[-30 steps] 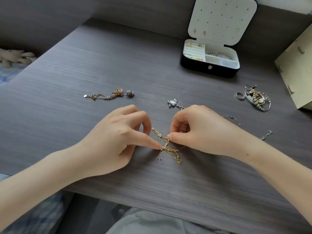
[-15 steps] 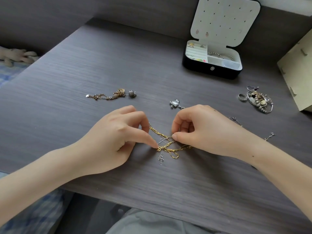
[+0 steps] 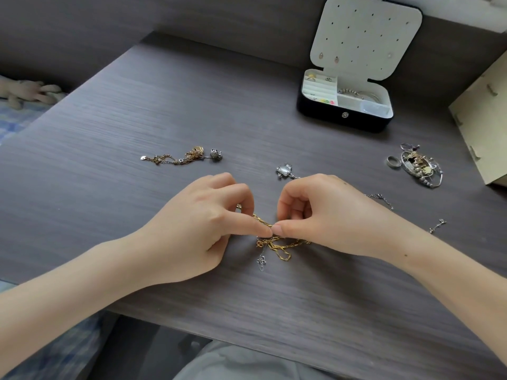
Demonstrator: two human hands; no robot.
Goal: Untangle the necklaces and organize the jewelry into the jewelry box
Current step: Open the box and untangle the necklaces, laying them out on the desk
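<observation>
With left hand [image 3: 197,229] and right hand [image 3: 334,215], pinches the gold chain [image 3: 284,255]. Risks cinching its knot or snapping the silver chain [image 3: 262,261] if tugged.

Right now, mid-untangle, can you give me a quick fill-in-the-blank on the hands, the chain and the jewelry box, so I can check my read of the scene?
1. The left hand and the right hand both pinch the tangled ____ chain.
2. The jewelry box stands with its lid ____.
3. The loose ring lies on the ____, outside the box.
Missing words: gold; open; table.
</observation>
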